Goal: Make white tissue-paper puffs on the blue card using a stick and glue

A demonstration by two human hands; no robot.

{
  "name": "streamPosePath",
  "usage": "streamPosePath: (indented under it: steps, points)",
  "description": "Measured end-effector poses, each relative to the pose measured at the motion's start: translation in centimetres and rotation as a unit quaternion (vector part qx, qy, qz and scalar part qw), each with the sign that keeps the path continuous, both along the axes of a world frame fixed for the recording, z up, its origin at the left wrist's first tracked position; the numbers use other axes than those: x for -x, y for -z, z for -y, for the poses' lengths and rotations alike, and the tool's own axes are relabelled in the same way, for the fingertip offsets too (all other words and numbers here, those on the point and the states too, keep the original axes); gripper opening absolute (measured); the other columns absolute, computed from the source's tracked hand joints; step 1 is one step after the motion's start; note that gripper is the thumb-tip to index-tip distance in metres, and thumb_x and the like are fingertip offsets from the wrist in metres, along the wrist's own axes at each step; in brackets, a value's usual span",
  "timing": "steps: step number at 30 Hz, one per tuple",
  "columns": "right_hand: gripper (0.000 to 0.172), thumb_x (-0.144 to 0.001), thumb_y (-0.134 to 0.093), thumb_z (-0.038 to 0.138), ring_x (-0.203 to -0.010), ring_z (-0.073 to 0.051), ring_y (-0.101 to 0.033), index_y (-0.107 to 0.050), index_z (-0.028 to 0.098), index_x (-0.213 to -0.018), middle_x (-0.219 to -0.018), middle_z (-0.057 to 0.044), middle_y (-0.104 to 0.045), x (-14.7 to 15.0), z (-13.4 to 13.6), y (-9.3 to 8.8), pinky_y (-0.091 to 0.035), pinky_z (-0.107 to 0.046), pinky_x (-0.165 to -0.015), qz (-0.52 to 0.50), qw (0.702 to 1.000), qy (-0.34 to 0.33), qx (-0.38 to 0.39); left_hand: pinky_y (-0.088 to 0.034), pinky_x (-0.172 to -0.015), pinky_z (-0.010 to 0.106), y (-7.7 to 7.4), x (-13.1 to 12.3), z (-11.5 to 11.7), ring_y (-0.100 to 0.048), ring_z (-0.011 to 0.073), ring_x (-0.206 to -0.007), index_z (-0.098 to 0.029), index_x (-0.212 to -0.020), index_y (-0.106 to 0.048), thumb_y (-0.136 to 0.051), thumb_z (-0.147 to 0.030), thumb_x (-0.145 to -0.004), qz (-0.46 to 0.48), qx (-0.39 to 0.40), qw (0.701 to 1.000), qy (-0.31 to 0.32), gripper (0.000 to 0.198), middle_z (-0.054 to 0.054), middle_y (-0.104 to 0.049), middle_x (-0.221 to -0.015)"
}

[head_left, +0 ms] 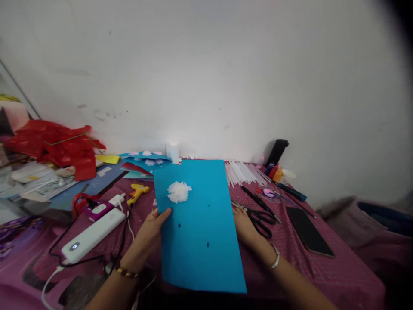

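Observation:
A blue sheet of paper or card (200,241) is held up in front of me, above the table. On it sits a white, petal-edged paper flower (179,192) at the upper left, with several small dark blue spots below and beside it. My left hand (151,230) grips the left edge, thumb on the front and the other fingers behind. At the right edge is my right hand (244,226), its fingers largely hidden by the sheet, so their hold is unclear. Black-handled scissors (260,217) lie right beside that hand.
The table has a maroon cloth (348,275). Left are a yellow glue gun (137,193), a white power bank (93,236) with cables and red plastic (61,144). Right are white sticks (242,173), a black flat slab (309,230) and paint bottles (277,175). A wall (206,86) stands behind.

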State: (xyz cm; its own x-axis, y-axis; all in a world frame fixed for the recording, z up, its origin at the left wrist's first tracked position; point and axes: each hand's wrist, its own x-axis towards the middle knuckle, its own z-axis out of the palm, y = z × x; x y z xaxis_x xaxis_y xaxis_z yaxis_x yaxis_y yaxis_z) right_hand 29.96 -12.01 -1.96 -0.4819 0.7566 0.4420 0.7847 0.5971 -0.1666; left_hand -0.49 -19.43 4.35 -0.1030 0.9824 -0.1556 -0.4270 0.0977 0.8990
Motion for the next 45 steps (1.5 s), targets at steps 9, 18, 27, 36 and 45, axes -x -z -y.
streamPosePath:
  steps: [9, 18, 27, 36, 45]
  points:
    - [0.031, -0.090, -0.036, 0.010, -0.098, -0.022, -0.062, -0.062, 0.019, -0.105, -0.101, -0.010, -0.067, 0.7, 3.5, -4.7, -0.050, -0.038, -0.086, -0.218, 0.974, -0.029, -0.054, -0.053, -0.077, 0.033, -1.8, -0.6, 0.0, -0.065, 0.0290, -0.092, -0.016, -0.103, -0.066, -0.069, -0.039, -0.071, -0.279, -0.071, 0.953, -0.095, 0.039, 0.007, -0.072, -0.097]
    - [0.038, -0.081, -0.046, 0.004, -0.104, -0.024, -0.059, -0.060, 0.015, -0.116, -0.111, -0.012, -0.064, -5.7, 2.1, -1.1, -0.047, -0.042, -0.092, -0.091, 0.981, 0.166, 0.051, -0.058, -0.077, 0.037, -1.2, 2.3, -4.5, -0.068, 0.0291, -0.095, -0.026, -0.115, -0.058, -0.069, -0.024, -0.065, -0.117, 0.080, 0.987, -0.070, 0.051, 0.000, -0.075, -0.093]
    - [0.056, -0.067, -0.051, 0.009, -0.101, -0.027, -0.064, -0.061, 0.022, -0.121, -0.111, -0.010, -0.066, -10.9, 0.0, 2.2, -0.049, -0.041, -0.089, -0.052, 0.979, 0.150, 0.124, -0.058, -0.076, 0.043, -1.9, -0.1, -7.3, -0.071, 0.0313, -0.086, -0.018, -0.124, -0.053, -0.077, -0.019, -0.062, 0.035, 0.115, 0.993, 0.000, 0.066, 0.011, -0.074, -0.099]
    - [0.049, -0.064, -0.064, 0.044, -0.088, -0.030, -0.071, -0.062, 0.021, -0.108, -0.095, -0.012, -0.074, -13.1, -0.7, 1.2, -0.058, -0.037, -0.076, -0.364, 0.851, 0.247, 0.289, -0.054, -0.084, 0.049, 1.1, -3.1, -6.0, -0.069, 0.0331, -0.089, -0.014, -0.121, -0.056, -0.077, -0.022, -0.061, 0.131, 0.137, 0.981, 0.030, 0.064, 0.014, -0.073, -0.104]
    - [0.071, -0.063, -0.076, 0.027, -0.123, -0.034, -0.052, -0.054, 0.030, -0.131, -0.132, -0.012, -0.058, -4.5, -0.8, -4.6, -0.048, -0.045, -0.097, -0.271, 0.930, -0.021, 0.248, -0.057, -0.072, 0.041, -0.1, -4.4, -5.7, -0.071, 0.0307, -0.081, -0.016, -0.106, -0.065, -0.080, -0.038, -0.062, 0.082, 0.115, 0.990, 0.017, 0.051, 0.011, -0.075, -0.091]
